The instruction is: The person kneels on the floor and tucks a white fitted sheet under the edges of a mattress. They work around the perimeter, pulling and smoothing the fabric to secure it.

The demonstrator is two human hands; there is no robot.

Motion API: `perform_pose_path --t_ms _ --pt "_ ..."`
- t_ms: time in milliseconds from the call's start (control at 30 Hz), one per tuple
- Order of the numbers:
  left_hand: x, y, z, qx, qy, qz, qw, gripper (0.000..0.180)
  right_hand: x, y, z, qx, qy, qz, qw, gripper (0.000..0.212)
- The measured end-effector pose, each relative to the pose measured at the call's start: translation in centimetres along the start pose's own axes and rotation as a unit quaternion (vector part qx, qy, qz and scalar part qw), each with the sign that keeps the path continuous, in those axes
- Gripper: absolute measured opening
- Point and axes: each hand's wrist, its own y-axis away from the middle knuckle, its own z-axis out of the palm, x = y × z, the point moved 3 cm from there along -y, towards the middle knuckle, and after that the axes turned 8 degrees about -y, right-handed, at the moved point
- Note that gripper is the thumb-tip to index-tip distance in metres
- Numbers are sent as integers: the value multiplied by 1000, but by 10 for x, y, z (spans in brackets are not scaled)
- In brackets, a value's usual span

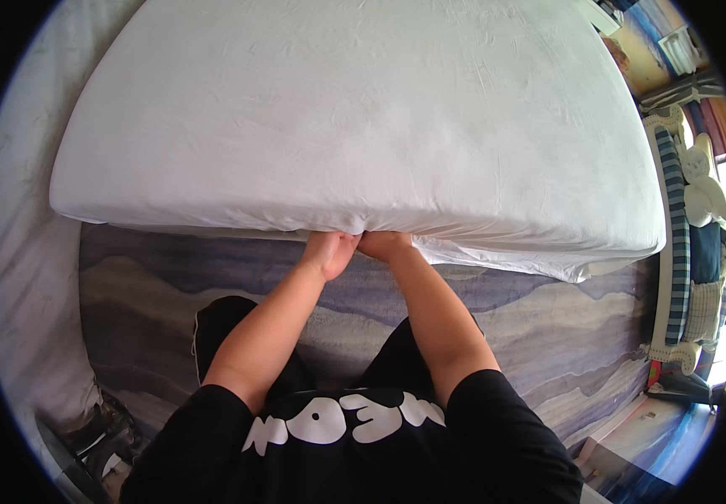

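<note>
A white fitted sheet (363,126) covers a wide mattress in front of me, with faint creases over its top. At the middle of the near edge, my left hand (332,250) and my right hand (386,244) are side by side, almost touching. Both reach in under the sheet's edge, where small folds gather around them. The fingers of each hand are hidden by the fabric and the mattress side. To the right of my right hand, a loose flap of the sheet (506,259) hangs below the mattress edge.
A grey and purple wavy-patterned rug (514,336) lies between me and the bed. At the right stands a white-framed sofa (664,277) with checked upholstery and several cushions (705,202). A pale wall (27,252) runs along the left, with dark objects (107,437) at lower left.
</note>
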Motion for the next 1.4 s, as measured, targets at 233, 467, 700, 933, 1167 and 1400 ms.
perform_pose_path --t_ms 233,467,700,933,1167,1400 --pt "27 71 24 -46 -827 117 548 75 13 4 -3 -82 -58 79 992 86" --pt "10 58 0 -11 -924 186 335 69 10 -1 -1 -77 40 44 995 82" --pt "33 15 0 -20 -906 50 419 71 20 -7 13 -25 17 22 999 77" --pt "21 -9 -6 68 -913 183 357 62 29 -3 22 3 46 -2 999 70" --pt "23 -10 -12 92 -898 181 391 64 -13 53 22 28 28 51 998 76" --pt "22 -16 -20 33 -892 109 438 55 -36 52 39 88 -14 -16 996 65"
